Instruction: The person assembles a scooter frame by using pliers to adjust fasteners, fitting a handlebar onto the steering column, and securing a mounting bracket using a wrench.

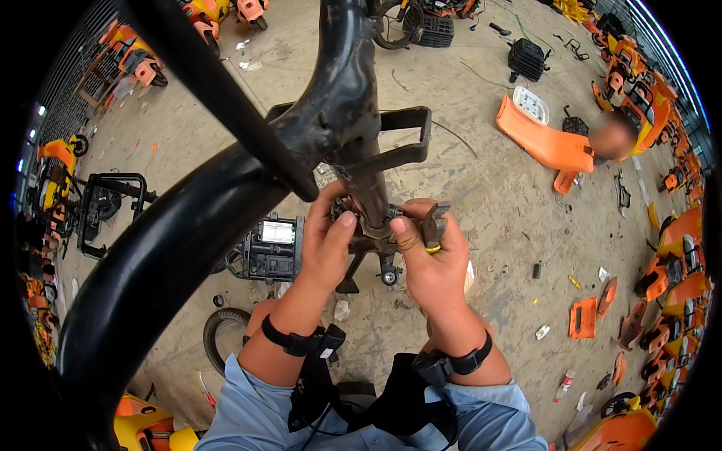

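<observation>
A black scooter frame (173, 203) of thick bent tube arches in front of me, its steel steering tube (368, 192) running down between my hands. My left hand (326, 237) is closed around the left side of the collar nut (374, 231) at the tube's lower end, thumb pressed near it. On the other side, my right hand (438, 252) has its thumb against the same collar. A grey metal tool with notched jaws and a yellow part (434, 225) is gripped in its fingers; its handle is hidden. A black rectangular bracket (406, 139) juts from the tube above my hands.
Below the collar stand dark frame parts with a small round fitting (389, 277). A black boxy unit (274, 244) and a tire (226, 338) lie at left. An orange panel (538, 139) rests near another person (613, 135). Orange scooters (681, 240) line the right side.
</observation>
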`<state>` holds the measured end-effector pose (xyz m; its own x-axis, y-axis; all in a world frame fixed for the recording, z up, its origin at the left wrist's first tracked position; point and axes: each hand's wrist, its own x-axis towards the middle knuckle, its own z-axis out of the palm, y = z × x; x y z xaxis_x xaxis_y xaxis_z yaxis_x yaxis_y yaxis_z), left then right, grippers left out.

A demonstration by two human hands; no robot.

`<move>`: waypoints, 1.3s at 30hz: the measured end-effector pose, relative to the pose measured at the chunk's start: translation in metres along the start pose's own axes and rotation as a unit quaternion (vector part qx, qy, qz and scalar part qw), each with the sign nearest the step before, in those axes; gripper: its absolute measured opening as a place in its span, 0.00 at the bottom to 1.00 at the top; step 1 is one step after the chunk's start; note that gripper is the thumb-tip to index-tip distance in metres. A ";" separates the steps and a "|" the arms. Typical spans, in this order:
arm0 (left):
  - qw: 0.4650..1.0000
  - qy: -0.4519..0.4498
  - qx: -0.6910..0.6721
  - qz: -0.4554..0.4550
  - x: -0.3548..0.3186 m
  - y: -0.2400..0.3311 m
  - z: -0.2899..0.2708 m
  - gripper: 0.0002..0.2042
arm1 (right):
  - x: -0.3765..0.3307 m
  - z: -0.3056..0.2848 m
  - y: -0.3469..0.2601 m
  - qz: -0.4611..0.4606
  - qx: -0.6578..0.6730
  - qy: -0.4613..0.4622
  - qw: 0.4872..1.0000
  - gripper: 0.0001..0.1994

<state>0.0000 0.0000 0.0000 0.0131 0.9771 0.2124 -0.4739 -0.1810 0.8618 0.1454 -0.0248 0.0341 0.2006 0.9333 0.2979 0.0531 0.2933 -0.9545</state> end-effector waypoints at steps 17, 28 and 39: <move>0.994 -0.028 0.103 0.029 0.000 -0.011 -0.010 0.22 | 0.004 -0.001 0.000 -0.022 -0.008 -0.004 1.000 0.08; 0.997 -0.021 0.074 0.018 -0.002 -0.008 -0.011 0.22 | 0.001 0.001 -0.002 -0.009 -0.016 0.003 1.000 0.09; 0.997 0.006 0.027 0.070 0.004 -0.004 0.001 0.29 | 0.002 -0.008 0.000 -0.111 -0.054 -0.012 0.992 0.13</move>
<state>0.0029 0.0042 -0.0018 -0.0611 0.9428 0.3278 -0.4218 -0.3220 0.8476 0.1540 -0.0250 0.0346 0.1488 0.8529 0.5004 0.1982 0.4700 -0.8601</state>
